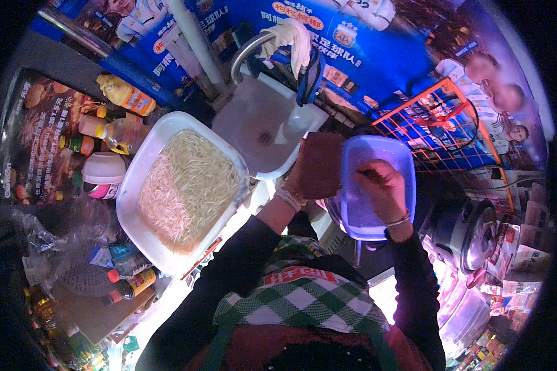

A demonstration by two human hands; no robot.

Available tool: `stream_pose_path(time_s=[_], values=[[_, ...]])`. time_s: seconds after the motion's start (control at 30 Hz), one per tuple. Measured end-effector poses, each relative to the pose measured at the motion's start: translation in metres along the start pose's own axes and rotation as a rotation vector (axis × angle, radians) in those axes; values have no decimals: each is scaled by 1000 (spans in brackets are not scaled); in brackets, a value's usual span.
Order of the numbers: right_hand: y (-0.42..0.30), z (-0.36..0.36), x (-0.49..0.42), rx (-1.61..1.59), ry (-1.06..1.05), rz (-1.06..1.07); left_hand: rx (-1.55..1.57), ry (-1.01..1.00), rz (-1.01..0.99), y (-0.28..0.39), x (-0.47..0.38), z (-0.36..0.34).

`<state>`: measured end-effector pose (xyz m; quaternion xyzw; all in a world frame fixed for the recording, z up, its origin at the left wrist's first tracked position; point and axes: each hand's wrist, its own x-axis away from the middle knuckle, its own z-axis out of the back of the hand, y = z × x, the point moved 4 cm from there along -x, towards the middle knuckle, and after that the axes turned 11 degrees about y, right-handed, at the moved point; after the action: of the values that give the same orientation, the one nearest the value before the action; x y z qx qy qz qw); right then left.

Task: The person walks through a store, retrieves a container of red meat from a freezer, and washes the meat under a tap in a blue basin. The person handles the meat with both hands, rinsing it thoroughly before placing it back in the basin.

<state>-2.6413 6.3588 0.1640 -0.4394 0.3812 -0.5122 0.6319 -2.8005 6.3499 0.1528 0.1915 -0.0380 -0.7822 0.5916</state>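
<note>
My left hand (299,181) holds a flat, dark brown rectangular thing (324,164) upright beside the basin; its material is unclear. Over the blue-violet plastic basin (381,143), my right hand (383,188) has its fingers bent downward. A dark patch shows at those fingers, but whether they grip anything is not visible. To the left stands a large white tub (132,204) full of bean sprouts (199,171), with a pinkish light over part of them. Just ahead of my left hand is a grey sink (260,120) with a curved metal faucet (246,51).
A pale cloth (290,41) hangs over the faucet. An orange wire rack (445,120) leans at the right, near a lidded pot (478,236). Bottles (123,134) and stacked bowls (103,169) stand left of the tub. A printed blue banner (376,83) lines the back.
</note>
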Motion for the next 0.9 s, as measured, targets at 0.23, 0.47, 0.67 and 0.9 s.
stream_pose_path(time_s=[0.23,0.47,0.67,0.9], values=[[-73,-69,3,611,-188,530,-695,380,-207,-6,25,-38],[-72,-76,18,745,-156,767,-1852,412,-633,-11,39,-56],[-61,-73,14,715,-252,700,-2776,220,-957,-13,39,-89],[-70,-69,12,735,30,836,-3272,19,-1089,-16,38,-98]])
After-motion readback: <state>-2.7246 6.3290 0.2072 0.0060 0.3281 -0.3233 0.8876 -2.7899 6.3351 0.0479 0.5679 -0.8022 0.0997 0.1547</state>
